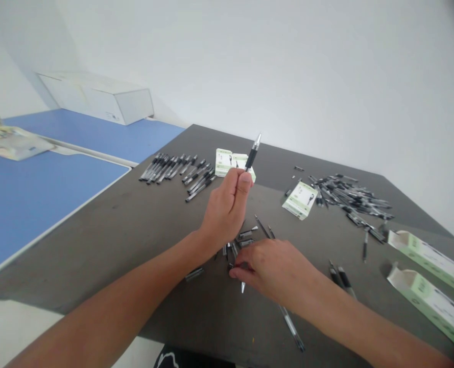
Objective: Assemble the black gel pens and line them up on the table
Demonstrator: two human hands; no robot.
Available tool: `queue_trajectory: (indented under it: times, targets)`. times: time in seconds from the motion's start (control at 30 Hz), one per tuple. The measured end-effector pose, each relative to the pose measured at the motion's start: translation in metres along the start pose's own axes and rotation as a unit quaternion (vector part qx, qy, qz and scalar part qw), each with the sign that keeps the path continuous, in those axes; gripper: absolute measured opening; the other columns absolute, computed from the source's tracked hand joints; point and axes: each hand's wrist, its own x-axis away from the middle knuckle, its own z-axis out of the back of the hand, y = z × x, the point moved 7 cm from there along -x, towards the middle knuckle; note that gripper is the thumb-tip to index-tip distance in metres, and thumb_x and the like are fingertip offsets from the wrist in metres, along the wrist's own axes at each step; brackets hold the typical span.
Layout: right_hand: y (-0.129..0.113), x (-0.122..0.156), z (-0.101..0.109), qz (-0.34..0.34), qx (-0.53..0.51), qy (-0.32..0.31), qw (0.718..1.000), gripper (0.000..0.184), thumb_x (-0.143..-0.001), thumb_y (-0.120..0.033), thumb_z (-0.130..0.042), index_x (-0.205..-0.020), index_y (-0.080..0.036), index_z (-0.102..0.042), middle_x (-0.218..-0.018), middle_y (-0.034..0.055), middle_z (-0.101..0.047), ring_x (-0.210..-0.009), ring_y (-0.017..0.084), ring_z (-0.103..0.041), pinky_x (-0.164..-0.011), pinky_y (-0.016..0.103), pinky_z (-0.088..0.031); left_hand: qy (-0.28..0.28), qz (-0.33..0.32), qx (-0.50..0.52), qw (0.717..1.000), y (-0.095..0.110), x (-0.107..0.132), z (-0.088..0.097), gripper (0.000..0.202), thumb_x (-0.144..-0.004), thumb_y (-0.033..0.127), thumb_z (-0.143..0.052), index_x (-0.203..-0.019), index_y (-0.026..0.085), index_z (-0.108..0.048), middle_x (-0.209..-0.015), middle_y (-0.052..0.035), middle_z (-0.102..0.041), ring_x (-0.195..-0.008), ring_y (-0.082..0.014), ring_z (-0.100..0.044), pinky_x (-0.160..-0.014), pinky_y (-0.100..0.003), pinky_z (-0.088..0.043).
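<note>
Head view: left fingers (242,182) gripped a pen (252,156) upright; right fingers (236,273), grip unclear, touched pen parts (245,235); neat pens (176,171) lay left of it, messy pens (349,197) right.

Place: a plain indoor work room, looking more like a small packing room or office than a home.
Walls: bare white wall (288,66) meeting a white ceiling or upper wall, with no clear line visible.
Work surface: dark grey table (142,230) with pens (353,202) set in rows and loose heaps.
Packaging: green-and-white cartons (429,258) lying open on it.
Nearby: blue table (46,204) alongside, carrying a white box (96,97).
</note>
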Motion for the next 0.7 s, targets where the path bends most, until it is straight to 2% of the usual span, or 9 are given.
queue_trajectory:
  times: [0.07,0.17,0.3,0.4,0.5,0.6,0.67,0.7]
  targets:
    - [0.003,0.003,0.004,0.003,-0.041,0.023,0.999,0.021,-0.099,-0.039,-0.072,-0.087,-0.027,-0.085,-0.081,0.0024,-0.084,-0.073,0.023,-0.077,-0.058,0.031,-0.035,-0.006,0.006,0.001,1.0,-0.003,0.0,0.0,0.032,-0.115,0.047,-0.038,-0.098,0.024,-0.053,-0.063,0.0086,-0.038,-0.052,-0.0127,-0.036,-0.052,-0.025,-0.031]
    - [0.017,0.014,0.017,0.003,-0.165,0.076,0.983,0.017,-0.098,-0.037,-0.072,-0.091,-0.027,-0.085,-0.077,-0.0015,-0.08,-0.066,0.015,-0.069,-0.06,0.027,-0.038,-0.012,0.015,0.003,1.0,-0.004,0.001,0.0,0.034,-0.115,0.049,-0.037,-0.097,0.024,-0.053,-0.064,0.0088,-0.037,-0.051,-0.0126,-0.035,-0.052,-0.026,-0.03]
    - [0.057,0.032,0.03,-0.032,-0.343,0.15,0.927,0.02,-0.093,-0.04,-0.076,-0.083,-0.023,-0.081,-0.064,-0.0045,-0.067,-0.054,0.01,-0.051,-0.053,0.023,-0.034,-0.026,0.022,0.0,0.999,-0.002,0.007,-0.001,0.036,-0.115,0.051,-0.038,-0.097,0.024,-0.054,-0.064,0.0087,-0.039,-0.052,-0.0123,-0.036,-0.052,-0.026,-0.03]
    - [0.097,0.043,0.034,-0.057,-0.455,0.229,0.859,0.026,-0.087,-0.043,-0.081,-0.077,-0.019,-0.075,-0.059,-0.0051,-0.058,-0.053,0.009,-0.042,-0.051,0.023,-0.03,-0.055,0.021,-0.006,0.998,0.003,0.016,-0.007,0.037,-0.116,0.049,-0.038,-0.096,0.024,-0.056,-0.063,0.0093,-0.038,-0.051,-0.012,-0.035,-0.052,-0.026,-0.028]
    - [0.132,0.049,0.034,-0.056,-0.545,0.305,0.779,0.034,-0.086,-0.049,-0.084,-0.077,-0.018,-0.074,-0.061,-0.0045,-0.057,-0.054,0.008,-0.039,-0.05,0.022,-0.028,-0.113,0.008,-0.037,0.993,0.011,0.028,-0.018,0.036,-0.116,0.046,-0.039,-0.093,0.023,-0.056,-0.063,0.009,-0.041,-0.052,-0.012,-0.039,-0.052,-0.027,-0.03]
    - [0.153,0.053,0.027,-0.057,-0.634,0.345,0.69,0.034,-0.089,-0.052,-0.084,-0.104,-0.022,-0.08,-0.074,-0.002,-0.068,-0.051,0.006,-0.034,-0.047,0.021,-0.026,-0.197,-0.011,-0.073,0.978,0.019,0.043,-0.033,0.037,-0.116,0.044,-0.037,-0.092,0.024,-0.056,-0.064,0.0083,-0.046,-0.053,-0.0124,-0.048,-0.054,-0.028,-0.033]
    - [0.156,0.057,0.022,-0.046,-0.685,0.355,0.635,0.04,-0.092,-0.051,-0.082,-0.124,-0.027,-0.078,-0.086,0.0001,-0.074,-0.049,0.005,-0.032,-0.046,0.02,-0.027,-0.244,-0.005,-0.094,0.965,0.021,0.052,-0.041,0.036,-0.116,0.043,-0.036,-0.093,0.025,-0.057,-0.064,0.0083,-0.049,-0.052,-0.0127,-0.052,-0.054,-0.028,-0.034]
    - [0.155,0.059,0.021,-0.041,-0.703,0.357,0.614,0.04,-0.093,-0.05,-0.082,-0.127,-0.028,-0.078,-0.089,0.0007,-0.075,-0.048,0.004,-0.031,-0.046,0.019,-0.027,-0.267,-0.008,-0.105,0.958,0.022,0.056,-0.044,0.036,-0.116,0.042,-0.035,-0.094,0.025,-0.058,-0.063,0.0084,-0.05,-0.051,-0.0129,-0.052,-0.054,-0.028,-0.034]
